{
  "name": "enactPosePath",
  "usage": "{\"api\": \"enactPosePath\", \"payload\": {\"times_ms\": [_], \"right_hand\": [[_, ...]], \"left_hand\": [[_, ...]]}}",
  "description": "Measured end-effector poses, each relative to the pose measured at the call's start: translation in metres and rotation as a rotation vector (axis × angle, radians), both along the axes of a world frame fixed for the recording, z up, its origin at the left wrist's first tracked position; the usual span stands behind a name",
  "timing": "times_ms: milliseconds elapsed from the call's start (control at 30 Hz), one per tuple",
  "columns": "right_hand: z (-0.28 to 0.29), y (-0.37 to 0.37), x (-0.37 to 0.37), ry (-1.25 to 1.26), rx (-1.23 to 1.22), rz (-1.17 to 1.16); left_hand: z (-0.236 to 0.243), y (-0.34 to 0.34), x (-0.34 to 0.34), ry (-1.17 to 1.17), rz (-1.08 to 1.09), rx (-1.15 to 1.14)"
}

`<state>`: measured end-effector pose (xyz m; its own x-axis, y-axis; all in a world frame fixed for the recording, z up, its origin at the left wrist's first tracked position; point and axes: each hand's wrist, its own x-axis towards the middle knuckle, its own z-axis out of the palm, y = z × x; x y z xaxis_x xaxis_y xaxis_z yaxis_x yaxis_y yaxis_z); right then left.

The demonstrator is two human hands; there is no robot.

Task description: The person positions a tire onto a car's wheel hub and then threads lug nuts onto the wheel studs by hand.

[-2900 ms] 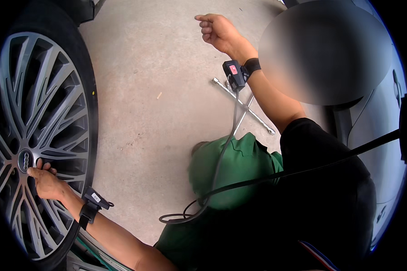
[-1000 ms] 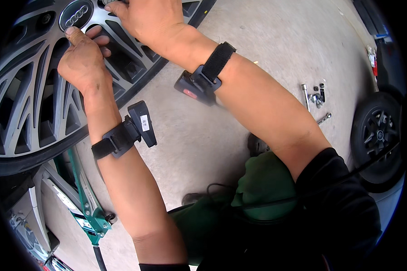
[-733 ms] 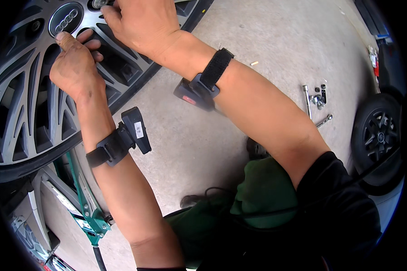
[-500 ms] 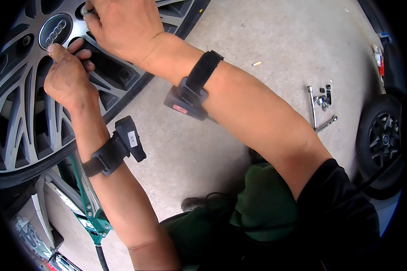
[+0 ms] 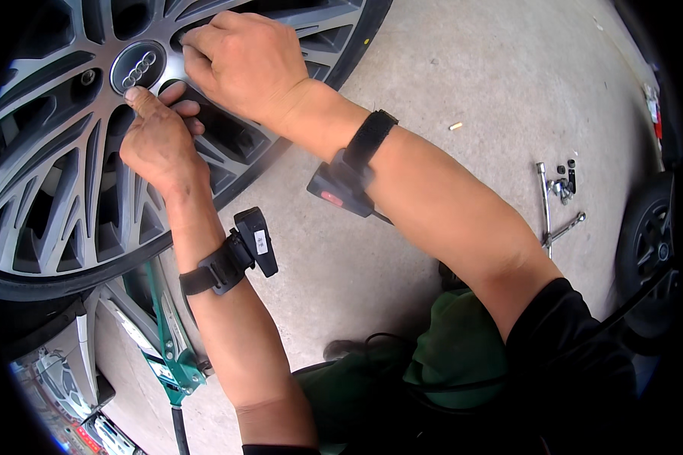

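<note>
A large grey multi-spoke car wheel (image 5: pixel 53 171) with a dark tyre fills the upper left. Its round black centre cap (image 5: pixel 138 68) carries a ring emblem. My left hand (image 5: pixel 159 148) rests against the hub just below the cap. Its thumb touches the cap's lower edge, while the bent fingers stand apart from the thumb over the spokes. To the right of the cap, my right hand (image 5: pixel 247 64) has its thumb and fingertips pinched at a bolt recess. What lies between those fingertips is hidden.
Below the wheel stands a green floor jack (image 5: pixel 178 364) with a dark handle. A cross-shaped lug wrench (image 5: pixel 544 201) lies on the concrete floor at right, beside small metal and black pieces (image 5: pixel 561 186). Another wheel (image 5: pixel 649 254) is at the far right. My green-trousered knee (image 5: pixel 459 341) is below.
The view has shifted, so the wheel, floor and both arms sit further right in it. My right hand has turned slightly at the bolt recess. My left hand keeps its place by the cap.
</note>
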<state>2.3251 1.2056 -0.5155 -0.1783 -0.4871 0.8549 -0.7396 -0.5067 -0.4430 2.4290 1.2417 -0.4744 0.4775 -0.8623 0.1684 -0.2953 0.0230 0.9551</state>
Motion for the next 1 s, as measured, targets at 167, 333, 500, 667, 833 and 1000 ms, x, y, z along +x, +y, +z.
{"api": "enactPosePath", "payload": {"times_ms": [167, 333, 500, 667, 833, 1000], "right_hand": [[0.013, 0.027, 0.003, 0.099, 0.455, 0.090], [0.017, 0.025, 0.010, -0.297, 0.453, 0.205], [0.018, 0.010, 0.018, -0.388, 0.427, 0.182], [0.025, 0.010, 0.027, -0.519, 0.377, 0.080], [0.031, 0.009, 0.029, -0.427, 0.487, 0.011], [0.035, 0.008, 0.035, -0.443, 0.434, -0.094]], "left_hand": [[0.000, 0.000, 0.001, 0.020, -0.021, -0.018], [0.000, 0.000, 0.000, 0.036, -0.015, -0.016], [-0.001, 0.000, -0.001, 0.019, -0.022, -0.026], [0.000, 0.000, 0.001, 0.018, -0.041, -0.020], [-0.001, -0.001, 0.001, 0.055, -0.036, -0.046], [0.000, 0.001, 0.001, 0.062, -0.048, -0.049]]}}
